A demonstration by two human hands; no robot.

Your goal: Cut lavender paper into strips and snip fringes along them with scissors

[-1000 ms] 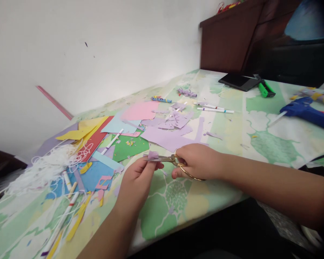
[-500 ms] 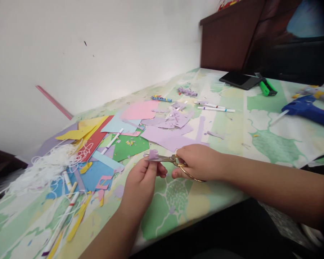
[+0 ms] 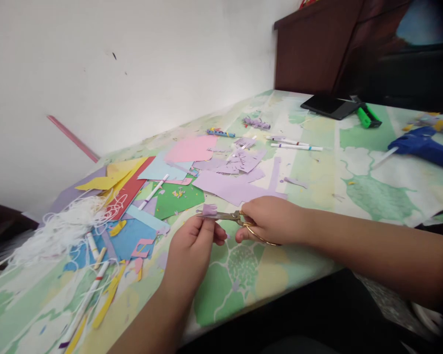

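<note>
My right hand grips the gold handles of a pair of scissors, whose blades point left. My left hand pinches a small piece of fringed purple paper between thumb and fingers. The scissor blades lie across this paper, right at my left fingertips. Just beyond the hands lies a larger purple paper sheet, with cut and fringed purple scraps behind it.
Coloured paper sheets and tangled white string spread over the left side. White sticks, a dark phone, a green tool and a blue glue gun lie to the right. A white wall borders the table's far side.
Both hands keep nearly the same place. The purple paper piece shows slightly more above the scissor blades, and the view has shifted a little.
</note>
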